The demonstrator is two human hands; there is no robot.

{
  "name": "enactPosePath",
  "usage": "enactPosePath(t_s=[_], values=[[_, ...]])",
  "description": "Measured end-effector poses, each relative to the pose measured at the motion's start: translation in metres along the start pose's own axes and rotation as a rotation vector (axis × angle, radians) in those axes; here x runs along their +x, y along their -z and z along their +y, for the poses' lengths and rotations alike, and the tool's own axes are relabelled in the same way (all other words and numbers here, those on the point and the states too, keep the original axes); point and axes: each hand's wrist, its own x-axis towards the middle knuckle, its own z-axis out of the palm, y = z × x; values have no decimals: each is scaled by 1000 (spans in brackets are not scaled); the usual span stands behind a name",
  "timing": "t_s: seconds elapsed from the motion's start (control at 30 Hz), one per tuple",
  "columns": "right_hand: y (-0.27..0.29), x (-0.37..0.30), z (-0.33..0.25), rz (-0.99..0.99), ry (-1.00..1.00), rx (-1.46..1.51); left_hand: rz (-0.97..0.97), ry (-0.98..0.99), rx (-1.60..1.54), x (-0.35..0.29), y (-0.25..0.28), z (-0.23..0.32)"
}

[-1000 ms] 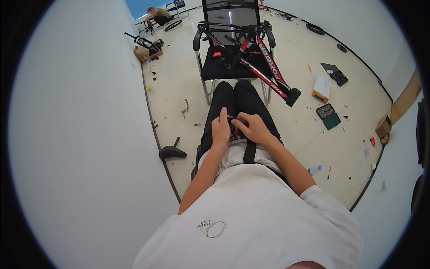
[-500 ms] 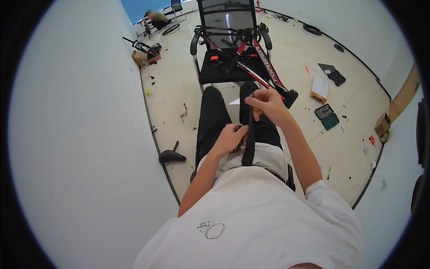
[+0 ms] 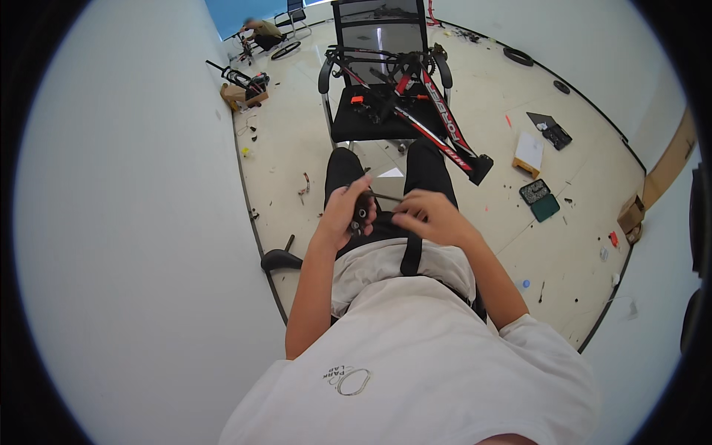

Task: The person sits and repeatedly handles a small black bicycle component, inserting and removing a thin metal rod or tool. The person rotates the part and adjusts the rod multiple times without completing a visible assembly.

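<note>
My left hand [image 3: 345, 215] is curled around a small black part [image 3: 361, 213] with round, silvery bolt-like spots, held above my lap. A thin dark rod [image 3: 384, 196] sticks out from this part toward the right. At the rod's far end, my right hand [image 3: 432, 216] has its fingers bent in and pinched; its thumb is slightly blurred. The fingers partly hide the rod's tip. Below my right hand a black strap [image 3: 411, 256] hangs at my waist over my pale shirt hem.
Ahead, a black chair [image 3: 348, 122] bears a red, black and white bicycle frame [image 3: 437, 122]. Right on the floor lie a green case [image 3: 545, 208], a white box [image 3: 528, 152] and a black toolbox [image 3: 556, 137]. Left, a saddle [image 3: 280, 259] lies by the wall. Another person [image 3: 263, 33] crouches far off.
My left hand has risen and moved left, showing the black part. My right hand has come down from above the knees to the rod beside it.
</note>
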Motion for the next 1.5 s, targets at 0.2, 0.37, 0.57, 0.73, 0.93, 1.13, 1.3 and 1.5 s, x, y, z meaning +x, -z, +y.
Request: enactPosePath(t_s=[0.2,0.37,0.57,0.73,0.93,1.13,1.3,1.5], values=[[21,1,1,339,120,-119,-271,21,166,1,-21,-26],[15,-5,-25,382,94,90,-376,14,210,-1,-23,-29],[11,-4,-30,379,139,138,-531,72,76,-10,-15,-21],[16,-8,-38,334,150,86,-503,74,25,-5,-14,-23],[7,-18,-67,248,57,58,-279,-62,88,3,-15,-31],[-8,-20,-60,-97,146,107,-31,-146,-178,12,-6,-23],[9,-10,-50,-184,-127,157,-29,-214,-366,-11,-10,8],[35,-13,-25,59,-305,364,-292,-108,6,-13,-21,1]])
